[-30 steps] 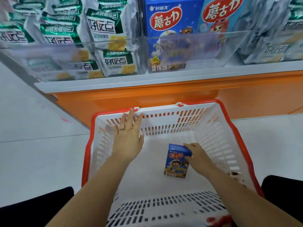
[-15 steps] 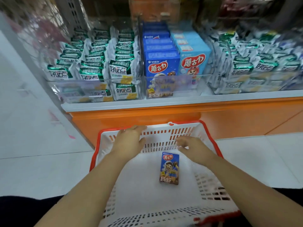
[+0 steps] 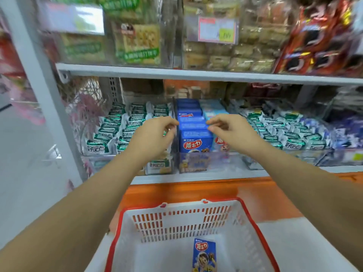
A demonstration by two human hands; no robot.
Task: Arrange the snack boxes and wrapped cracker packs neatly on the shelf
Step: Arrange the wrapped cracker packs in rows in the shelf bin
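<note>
Shelf (image 3: 196, 176) — blue boxes (image 3: 196, 143) sit btwn L grip (image 3: 155, 134) & R grip (image 3: 232, 130).

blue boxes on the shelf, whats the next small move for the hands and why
Probably bring both hands in onto the blue box row and square it up: the left hand and right hand flank it, curled, and one loose box lies in the basket, likely needing room there.
</note>
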